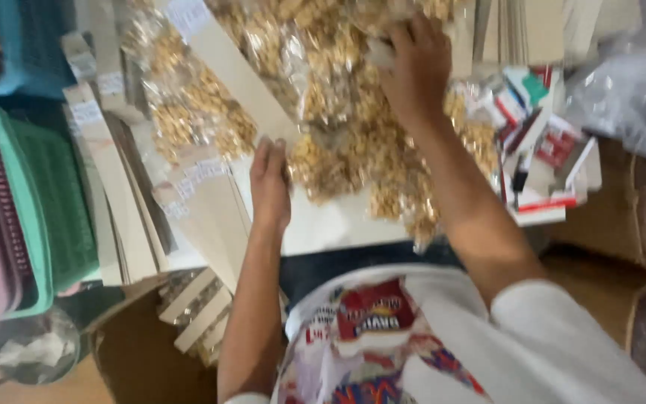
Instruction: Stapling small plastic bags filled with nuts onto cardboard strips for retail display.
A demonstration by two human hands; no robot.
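Currently, a heap of clear packets of golden-brown snack pieces [338, 142] is seen spread over a white tabletop [338, 224], in the upper middle of the head view. The left hand [269, 183] is laid at the lower left edge of the heap, fingers extended and close together, touching the nearest packet; whether anything is pinched beneath it cannot be told. The right hand [413, 67] is placed further up, on top of the heap, fingers spread and pressed down on the packets; a firm grasp cannot be confirmed because of blur. The two hands are held well apart.

A long pale cardboard strip [237, 71] is noted lying diagonally across the packets, just above the left hand. More pale card strips with white labels [114, 187] are stacked at the left edge of the table. Beside these, green and pink plastic baskets [31, 217] are nested. At the right, small red and white boxes [543, 142] are piled near the heap. A printed bag [371, 329] is observed below the table edge, between the forearms.
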